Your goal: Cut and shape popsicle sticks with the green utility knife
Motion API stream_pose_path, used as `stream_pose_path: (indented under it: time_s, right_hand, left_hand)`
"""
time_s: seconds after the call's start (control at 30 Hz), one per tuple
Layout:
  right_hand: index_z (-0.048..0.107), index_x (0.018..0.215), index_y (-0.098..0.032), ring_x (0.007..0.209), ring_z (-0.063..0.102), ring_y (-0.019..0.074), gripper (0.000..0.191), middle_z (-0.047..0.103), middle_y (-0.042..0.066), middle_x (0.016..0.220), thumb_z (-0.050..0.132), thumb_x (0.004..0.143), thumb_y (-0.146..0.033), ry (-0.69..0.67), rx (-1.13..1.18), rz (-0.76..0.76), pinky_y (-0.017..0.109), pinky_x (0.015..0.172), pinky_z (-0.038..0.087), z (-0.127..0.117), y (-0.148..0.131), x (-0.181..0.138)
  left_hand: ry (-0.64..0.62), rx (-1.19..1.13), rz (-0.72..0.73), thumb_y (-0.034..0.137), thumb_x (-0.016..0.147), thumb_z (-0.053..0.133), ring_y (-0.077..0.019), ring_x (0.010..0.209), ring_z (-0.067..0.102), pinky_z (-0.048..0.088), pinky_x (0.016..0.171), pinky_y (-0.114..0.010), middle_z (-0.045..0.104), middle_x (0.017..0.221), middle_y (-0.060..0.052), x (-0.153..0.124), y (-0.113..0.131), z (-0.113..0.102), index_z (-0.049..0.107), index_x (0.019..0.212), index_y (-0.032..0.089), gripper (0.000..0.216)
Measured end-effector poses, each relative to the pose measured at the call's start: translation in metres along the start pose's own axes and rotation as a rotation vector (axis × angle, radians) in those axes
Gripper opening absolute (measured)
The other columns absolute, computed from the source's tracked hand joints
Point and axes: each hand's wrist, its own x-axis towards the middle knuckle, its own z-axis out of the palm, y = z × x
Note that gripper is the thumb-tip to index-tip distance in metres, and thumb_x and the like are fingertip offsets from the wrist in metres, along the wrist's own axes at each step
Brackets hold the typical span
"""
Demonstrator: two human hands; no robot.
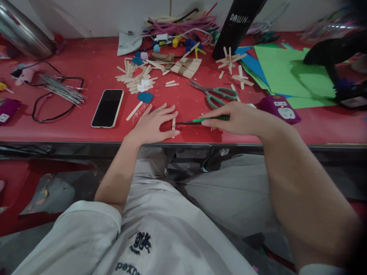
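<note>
My left hand (155, 124) lies on the red tabletop with its fingers spread. Its thumb and index finger press on the two ends of a short wooden craft stick (173, 124). In my right hand (239, 119) is a craft knife (212, 119) with a green grip, its dark blade pointing left. The blade tip touches or nearly touches the middle of the stick. Another craft stick (134, 110) lies beside my left hand, near a blue scrap (145, 97). Just beyond the knife are open scissors (215, 93) with grey-green handles.
A phone (107, 108) and a bundle of wires (63, 89) lie left. Behind are a pile of craft sticks (134, 76), a joined stick panel (187, 68) and a black bottle (236, 28). Green paper sheets (289, 72) and a purple device (279, 109) are at right.
</note>
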Motion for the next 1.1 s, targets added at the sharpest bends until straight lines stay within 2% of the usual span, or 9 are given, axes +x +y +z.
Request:
stream_pose_path:
  time_s: [0.1,0.27,0.47,0.7,0.9,1.0,1.1]
  right_hand:
    - [0.080,0.113,-0.037,0.079,0.067,0.0224,0.039,0.077,0.002,0.088,0.060,0.089,-0.060,-0.005,-0.006,-0.012,0.036,0.072,0.048,0.000,-0.001,0.001]
    - [0.079,0.114,-0.038,0.077,0.066,0.0213,0.039,0.076,0.000,0.085,0.061,0.088,-0.060,-0.011,-0.027,0.062,0.034,0.067,0.046,-0.002,-0.006,0.001]
    - [0.080,0.113,-0.038,0.078,0.066,0.0221,0.039,0.077,0.001,0.087,0.060,0.088,-0.062,-0.017,-0.023,0.031,0.035,0.071,0.047,-0.002,-0.003,-0.001]
    - [0.081,0.109,-0.036,0.079,0.066,0.0243,0.042,0.078,0.002,0.090,0.059,0.087,-0.065,0.067,-0.062,0.030,0.037,0.071,0.047,-0.002,0.006,-0.007]
    - [0.080,0.110,-0.034,0.087,0.067,0.0262,0.048,0.078,0.003,0.095,0.060,0.083,-0.069,0.057,-0.050,0.057,0.038,0.077,0.048,-0.001,0.008,-0.008]
    - [0.080,0.113,-0.031,0.088,0.066,0.0252,0.048,0.078,0.003,0.102,0.067,0.079,-0.063,0.096,0.025,0.006,0.038,0.080,0.048,-0.004,0.007,-0.009]
    - [0.077,0.121,-0.024,0.085,0.063,0.0218,0.049,0.077,0.007,0.108,0.071,0.080,-0.050,0.152,0.107,-0.054,0.036,0.079,0.047,-0.013,0.002,-0.014]
  left_hand:
    - [-0.002,-0.002,-0.001,0.065,0.090,0.060,-0.0286,0.156,0.028,0.009,0.129,-0.057,0.039,0.164,-0.001,0.000,0.000,0.000,0.050,0.150,0.030,0.070]
    - [-0.007,-0.003,-0.005,0.064,0.090,0.060,-0.0280,0.157,0.027,0.008,0.130,-0.056,0.038,0.164,-0.001,-0.001,0.002,-0.002,0.049,0.151,0.029,0.071]
    - [-0.018,0.012,-0.013,0.064,0.090,0.060,-0.0268,0.158,0.023,0.008,0.130,-0.054,0.031,0.168,-0.004,0.001,0.003,-0.002,0.038,0.158,0.024,0.081]
    - [0.005,0.027,0.004,0.068,0.090,0.059,-0.0282,0.158,0.021,0.009,0.130,-0.054,0.031,0.168,-0.005,0.001,-0.002,0.001,0.045,0.154,0.025,0.079]
    - [0.026,0.000,0.007,0.069,0.086,0.062,-0.0317,0.159,0.018,0.013,0.129,-0.057,0.032,0.167,-0.006,0.001,-0.004,0.001,0.052,0.148,0.025,0.077]
    - [0.028,-0.010,0.009,0.069,0.086,0.063,-0.0325,0.159,0.017,0.013,0.129,-0.058,0.032,0.167,-0.006,0.001,-0.004,0.001,0.053,0.147,0.025,0.076]
    - [0.029,-0.007,0.004,0.066,0.087,0.064,-0.0331,0.159,0.018,0.012,0.129,-0.059,0.033,0.167,-0.006,0.001,-0.003,0.001,0.053,0.147,0.024,0.074]
